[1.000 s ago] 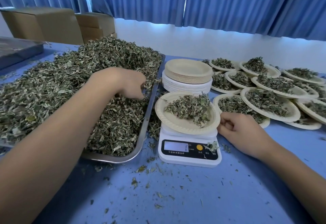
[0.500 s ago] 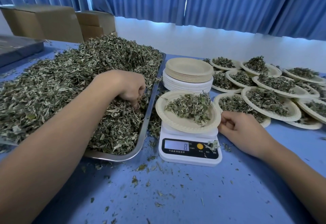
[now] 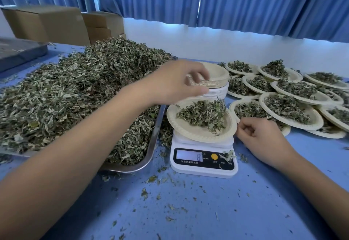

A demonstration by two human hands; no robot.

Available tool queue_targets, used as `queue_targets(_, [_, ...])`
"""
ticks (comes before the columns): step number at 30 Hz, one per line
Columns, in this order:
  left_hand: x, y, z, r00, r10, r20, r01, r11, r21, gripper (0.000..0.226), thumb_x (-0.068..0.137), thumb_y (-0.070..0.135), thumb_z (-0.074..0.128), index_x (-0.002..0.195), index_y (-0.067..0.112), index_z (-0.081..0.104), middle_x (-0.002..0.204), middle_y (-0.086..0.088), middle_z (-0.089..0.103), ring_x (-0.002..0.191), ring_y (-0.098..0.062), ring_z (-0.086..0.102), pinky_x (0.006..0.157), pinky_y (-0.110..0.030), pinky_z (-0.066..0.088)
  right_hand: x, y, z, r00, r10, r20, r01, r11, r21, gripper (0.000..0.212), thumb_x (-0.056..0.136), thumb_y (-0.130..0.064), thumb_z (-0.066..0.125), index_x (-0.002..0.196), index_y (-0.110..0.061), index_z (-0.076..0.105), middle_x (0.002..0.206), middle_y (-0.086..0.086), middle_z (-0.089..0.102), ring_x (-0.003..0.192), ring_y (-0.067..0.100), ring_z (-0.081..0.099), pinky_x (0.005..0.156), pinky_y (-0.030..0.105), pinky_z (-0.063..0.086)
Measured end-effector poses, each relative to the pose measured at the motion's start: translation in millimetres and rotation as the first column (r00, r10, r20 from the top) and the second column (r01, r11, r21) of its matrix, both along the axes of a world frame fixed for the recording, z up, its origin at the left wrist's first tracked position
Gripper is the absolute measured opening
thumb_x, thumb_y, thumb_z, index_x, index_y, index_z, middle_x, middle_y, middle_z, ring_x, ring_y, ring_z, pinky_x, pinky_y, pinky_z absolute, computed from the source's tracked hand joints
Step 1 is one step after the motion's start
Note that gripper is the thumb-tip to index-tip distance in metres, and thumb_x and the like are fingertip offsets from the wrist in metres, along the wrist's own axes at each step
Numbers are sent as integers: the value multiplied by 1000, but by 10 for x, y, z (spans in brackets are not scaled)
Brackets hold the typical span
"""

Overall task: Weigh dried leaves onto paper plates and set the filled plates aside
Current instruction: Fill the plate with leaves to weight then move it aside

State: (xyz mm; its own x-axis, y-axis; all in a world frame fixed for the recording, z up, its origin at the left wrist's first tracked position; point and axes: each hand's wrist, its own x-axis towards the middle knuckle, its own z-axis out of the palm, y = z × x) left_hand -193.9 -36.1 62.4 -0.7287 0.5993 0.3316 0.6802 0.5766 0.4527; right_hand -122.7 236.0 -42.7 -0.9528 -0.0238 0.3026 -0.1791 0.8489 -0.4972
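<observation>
A paper plate (image 3: pixel 188 132) with a small heap of dried leaves (image 3: pixel 204 115) sits on a white digital scale (image 3: pixel 204 166) whose display reads 8. My left hand (image 3: pixel 175 81) hovers above the plate's far left edge, blurred, fingers spread loosely, with no leaves visible in it. My right hand (image 3: pixel 264 137) rests on the blue table beside the plate's right rim, fingers loosely curled and holding nothing. A metal tray (image 3: pixel 151 149) heaped with dried leaves (image 3: pixel 75 92) lies to the left of the scale.
A stack of empty paper plates (image 3: pixel 217 77) stands behind the scale. Several filled plates (image 3: pixel 290 107) overlap at the right. Cardboard boxes (image 3: pixel 49 24) and a dark tray (image 3: pixel 18 52) sit at the back left. Leaf crumbs dot the near table.
My left hand has lifted out of the leaf tray and swung right to above the plate on the scale. My right hand has stayed put.
</observation>
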Motion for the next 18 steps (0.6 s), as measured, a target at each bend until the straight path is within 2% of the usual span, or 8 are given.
queue_targets(2, [140, 198, -130, 987, -159, -6, 157, 980, -124, 48, 93, 46, 66, 139, 41, 52, 139, 16, 56, 119, 1, 53, 99, -20, 41, -3, -5, -1, 1000, 2, 0, -2, 1000, -4, 35, 93, -18, 66, 60, -20, 54, 52, 11, 49, 48, 9, 32, 53, 21, 35])
queue_targets(3, [179, 276, -220, 979, -205, -19, 195, 951, -240, 53, 95, 43, 66, 144, 41, 47, 146, 15, 51, 127, -3, 48, 106, -24, 39, -4, -5, -1, 1000, 4, -1, -4, 1000, -9, 36, 93, -20, 67, 60, -21, 53, 52, 11, 48, 48, 9, 31, 53, 21, 35])
queue_targets(5, [184, 353, -364, 978, -203, -46, 165, 892, -420, 54, 96, 30, 66, 145, 42, 47, 147, 11, 52, 130, -14, 50, 107, -41, 44, -6, -2, 2, 1000, 10, -6, -10, 1000, -7, 37, 93, -21, 67, 59, -22, 52, 51, 10, 47, 47, 9, 32, 54, 21, 36])
queue_targets(6, [173, 353, -386, 985, -165, -50, 127, 889, -440, 53, 96, 23, 66, 142, 43, 50, 143, 8, 56, 127, -18, 54, 103, -44, 48, -5, 1, 2, 1000, 13, -8, -13, 1000, -6, 37, 93, -21, 67, 59, -22, 52, 51, 9, 48, 47, 10, 32, 54, 21, 36])
queue_targets(10, [139, 262, -258, 993, -71, -98, 35, 944, -327, 35, 93, 19, 68, 125, 34, 68, 122, 7, 70, 111, -16, 62, 94, -44, 53, -10, 7, -2, 1000, 21, -6, -21, 1000, -12, 34, 93, -24, 67, 61, -20, 54, 52, 10, 49, 47, 9, 32, 53, 21, 36])
queue_targets(14, [106, 194, -162, 998, -52, -31, 46, 987, -152, 17, 99, 25, 62, 112, 23, 73, 106, 7, 74, 98, -17, 68, 90, -40, 53, -11, 8, -5, 1000, 31, 0, -31, 1000, -3, 34, 94, -24, 66, 62, -19, 54, 52, 11, 49, 47, 8, 31, 52, 22, 36])
queue_targets(16, [98, 183, -149, 999, -53, -1, 52, 988, -142, 22, 103, 24, 55, 120, 23, 70, 110, 10, 72, 103, -17, 67, 92, -34, 51, -11, 12, -6, 1000, 30, 2, -30, 1000, 1, 34, 94, -22, 66, 63, -18, 54, 52, 11, 48, 48, 8, 31, 51, 22, 34])
queue_targets(18, [102, 168, -134, 998, -55, 9, 56, 990, -133, 29, 105, 24, 51, 131, 26, 65, 121, 6, 71, 110, -17, 65, 99, -35, 49, -7, 10, -3, 1000, 29, 7, -29, 1000, 11, 33, 95, -21, 66, 64, -17, 54, 53, 11, 48, 48, 9, 31, 50, 23, 33])
